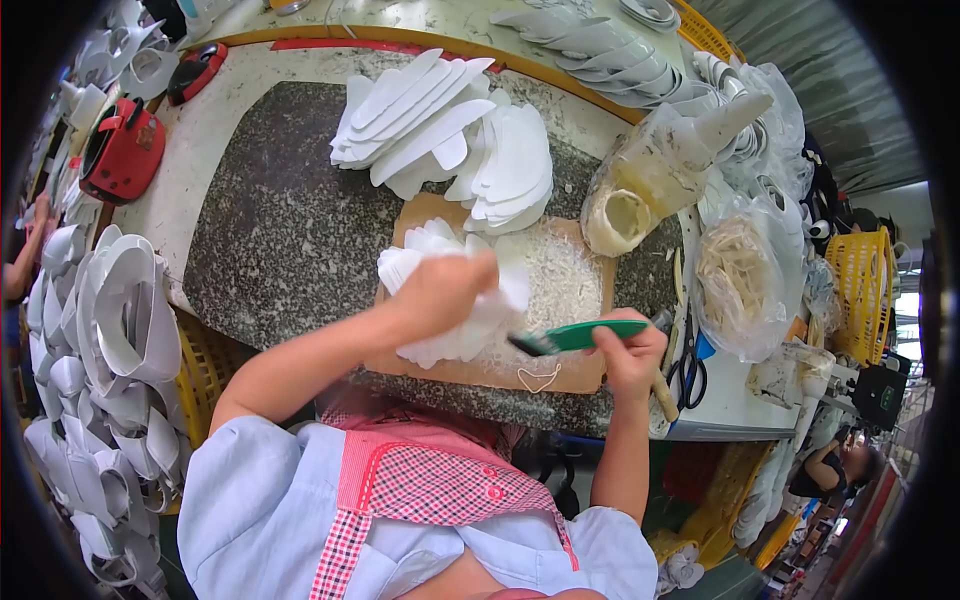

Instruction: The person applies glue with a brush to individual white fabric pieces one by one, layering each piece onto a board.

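My right hand [627, 356] is closed on the green handle of a brush [580, 336], its dark bristles pointing left over a glue-crusted brown board [590, 290]. My left hand [447, 292] has its fingers pressed together above a fan of white flat pieces [440, 345] on the board's left part; what it holds, if anything, is hidden. Behind the board lie two more piles of white pieces, one [400, 115] to the left and one [512, 165] beside it. A crusted plastic bottle [640, 180] lies at the board's far right corner.
Black scissors [689, 370] and a bag of cream-coloured strips [735, 270] are at the right. A red container [122, 150] stands at the far left, above stacked white curved parts [120, 310]. A yellow basket [860, 290] and another person [840, 465] are farther right.
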`<state>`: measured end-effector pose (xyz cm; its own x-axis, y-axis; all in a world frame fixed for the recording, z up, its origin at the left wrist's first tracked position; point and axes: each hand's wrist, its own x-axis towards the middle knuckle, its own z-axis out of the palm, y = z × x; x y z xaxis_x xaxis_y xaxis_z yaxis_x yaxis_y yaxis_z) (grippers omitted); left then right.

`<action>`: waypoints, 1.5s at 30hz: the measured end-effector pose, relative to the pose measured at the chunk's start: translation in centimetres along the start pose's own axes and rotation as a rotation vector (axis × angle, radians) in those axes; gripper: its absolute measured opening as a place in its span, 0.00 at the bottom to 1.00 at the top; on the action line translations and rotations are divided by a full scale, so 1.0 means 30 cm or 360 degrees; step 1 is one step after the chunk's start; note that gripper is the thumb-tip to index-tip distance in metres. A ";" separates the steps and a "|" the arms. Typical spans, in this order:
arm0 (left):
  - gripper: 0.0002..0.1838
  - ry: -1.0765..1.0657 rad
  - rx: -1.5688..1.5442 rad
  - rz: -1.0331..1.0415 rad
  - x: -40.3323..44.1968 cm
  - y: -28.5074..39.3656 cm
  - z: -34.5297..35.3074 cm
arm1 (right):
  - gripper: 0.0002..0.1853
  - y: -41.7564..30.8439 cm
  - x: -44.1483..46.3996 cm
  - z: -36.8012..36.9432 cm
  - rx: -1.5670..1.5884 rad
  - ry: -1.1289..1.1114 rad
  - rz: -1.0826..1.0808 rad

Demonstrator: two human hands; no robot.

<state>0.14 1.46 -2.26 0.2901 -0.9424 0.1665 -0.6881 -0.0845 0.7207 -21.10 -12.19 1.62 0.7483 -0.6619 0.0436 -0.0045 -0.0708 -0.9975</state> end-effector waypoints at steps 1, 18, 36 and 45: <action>0.02 0.0186 -0.0199 -0.0016 0.064 0.009 -0.034 | 0.01 -0.005 0.003 -0.007 0.0018 0.0103 -0.0061; 0.14 0.0199 0.0105 0.0741 0.029 -0.016 -0.141 | 0.03 0.050 0.081 0.055 -0.0373 0.0053 -0.0306; 0.10 0.0332 0.0143 0.0695 0.056 0.007 -0.118 | 0.03 0.058 0.048 0.055 -0.0419 0.0122 -0.0374; 0.06 0.0697 -0.0114 0.0671 0.183 0.087 -0.121 | 0.05 0.019 0.012 0.107 -0.1047 0.0118 -0.0736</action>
<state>2.35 -2.78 2.97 0.2597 -0.6681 0.6973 -0.7609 0.3031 0.5738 -18.71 -10.08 0.88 0.7241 -0.5044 0.4703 -0.1121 -0.7590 -0.6414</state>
